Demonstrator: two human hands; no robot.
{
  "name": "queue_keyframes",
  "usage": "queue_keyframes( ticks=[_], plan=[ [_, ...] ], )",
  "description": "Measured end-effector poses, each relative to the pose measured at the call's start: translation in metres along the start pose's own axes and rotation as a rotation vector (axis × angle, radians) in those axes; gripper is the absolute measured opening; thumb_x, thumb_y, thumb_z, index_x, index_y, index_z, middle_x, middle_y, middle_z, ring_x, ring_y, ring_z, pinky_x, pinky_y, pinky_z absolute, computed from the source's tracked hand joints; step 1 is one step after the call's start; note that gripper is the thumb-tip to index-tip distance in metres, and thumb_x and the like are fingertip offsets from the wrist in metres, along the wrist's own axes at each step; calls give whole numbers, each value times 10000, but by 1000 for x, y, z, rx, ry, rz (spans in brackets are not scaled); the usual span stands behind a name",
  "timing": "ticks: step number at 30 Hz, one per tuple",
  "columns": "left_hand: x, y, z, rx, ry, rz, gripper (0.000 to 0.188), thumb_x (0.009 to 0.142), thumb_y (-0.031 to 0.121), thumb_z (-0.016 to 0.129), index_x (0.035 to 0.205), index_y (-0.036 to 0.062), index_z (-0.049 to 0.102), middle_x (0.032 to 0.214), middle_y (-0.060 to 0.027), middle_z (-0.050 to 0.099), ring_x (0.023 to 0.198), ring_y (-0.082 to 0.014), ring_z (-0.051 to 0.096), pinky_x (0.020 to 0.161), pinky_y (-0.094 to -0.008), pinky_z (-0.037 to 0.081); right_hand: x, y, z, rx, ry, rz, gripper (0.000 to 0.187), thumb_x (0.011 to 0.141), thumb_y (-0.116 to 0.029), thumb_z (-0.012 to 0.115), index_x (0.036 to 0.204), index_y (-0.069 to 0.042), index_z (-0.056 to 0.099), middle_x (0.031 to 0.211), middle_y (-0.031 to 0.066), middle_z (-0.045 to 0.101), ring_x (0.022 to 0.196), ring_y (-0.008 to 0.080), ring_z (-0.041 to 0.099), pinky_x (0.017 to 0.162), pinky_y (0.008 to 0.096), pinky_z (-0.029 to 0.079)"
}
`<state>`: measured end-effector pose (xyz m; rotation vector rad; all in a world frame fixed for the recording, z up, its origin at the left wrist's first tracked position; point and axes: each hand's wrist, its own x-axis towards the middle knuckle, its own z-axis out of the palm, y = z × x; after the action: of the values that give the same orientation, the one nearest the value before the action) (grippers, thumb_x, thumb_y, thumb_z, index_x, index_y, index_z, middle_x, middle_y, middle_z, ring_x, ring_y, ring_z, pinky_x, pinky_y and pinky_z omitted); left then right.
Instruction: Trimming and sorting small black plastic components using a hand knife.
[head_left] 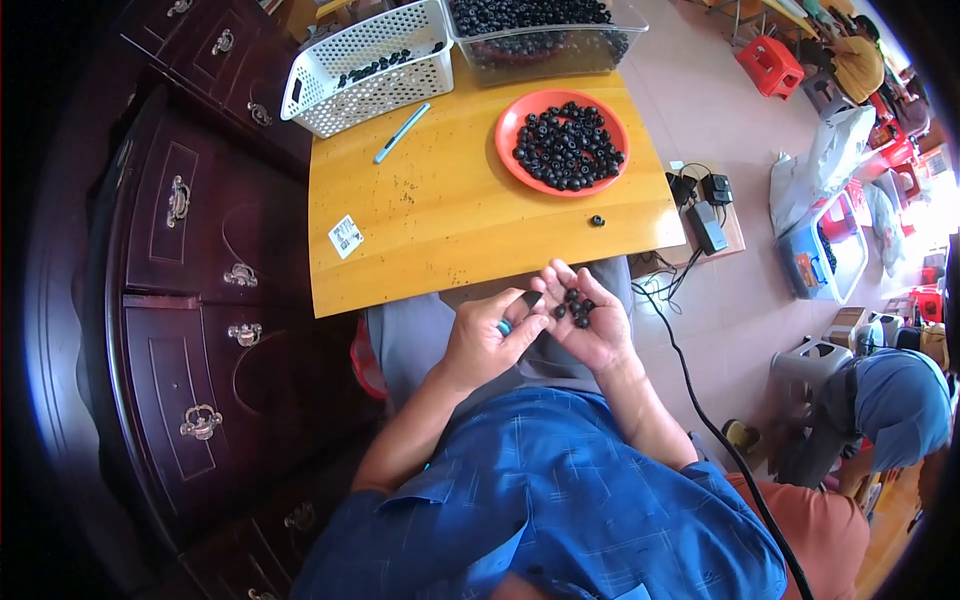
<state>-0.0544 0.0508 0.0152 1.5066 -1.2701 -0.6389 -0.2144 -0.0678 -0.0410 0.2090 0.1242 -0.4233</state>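
My left hand is closed around a small knife-like tool. Its dark, pointed tip sticks out past the fingers, and a bit of teal handle shows between them. Beside it, my right hand is turned palm up and cupped, with several small black round parts resting in it. Both hands are above my lap, just off the near edge of the table. On the tabletop, an orange-red plate bears a heap of similar black ring-shaped parts. One loose black part lies near the plate.
A white perforated basket and a clear bin, both with black parts, stand at the yellow table's far side. A blue pen-like tool and a white label lie there. Dark drawers are left; a cable and people are right.
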Motion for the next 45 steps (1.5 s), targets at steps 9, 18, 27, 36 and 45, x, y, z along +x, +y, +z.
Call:
queue_keyframes(
  ticks=[9,18,27,36,45],
  plan=[
    [-5,6,7,295,-24,20,301,845,99,826,1135,68,751,744,-85,700,657,-266,704,595,-366,536,11,25,6,-91,87,-1,519,1125,-335,442,1429,73,543,1505,276,541,1436,439,472,1246,572,336],
    [-7,-4,3,253,-8,10,312,866,115,796,1171,63,751,762,-105,727,661,-282,721,609,-382,556,13,27,8,-148,82,23,470,1122,-321,471,1386,52,579,1488,244,562,1383,393,531,1206,535,403],
    [3,-1,-17,80,25,-5,116,908,49,755,984,-13,693,641,-42,607,566,-106,533,563,-297,447,-3,25,8,-569,237,167,217,1100,-332,581,1128,-127,646,766,-63,478,576,27,389,457,176,292],
    [3,0,-16,55,-28,-13,165,904,79,802,929,-13,667,697,-77,681,601,-161,623,621,-312,506,0,24,1,-445,125,199,203,1066,-325,637,1145,-138,625,712,-64,400,558,48,350,447,188,274],
    [3,-7,-16,-328,-30,-118,105,956,100,775,1018,20,747,759,35,651,620,-29,545,576,-211,427,-2,32,5,-371,133,205,205,1065,-339,651,946,-183,592,693,-82,366,551,28,321,425,176,254]
  ],
)
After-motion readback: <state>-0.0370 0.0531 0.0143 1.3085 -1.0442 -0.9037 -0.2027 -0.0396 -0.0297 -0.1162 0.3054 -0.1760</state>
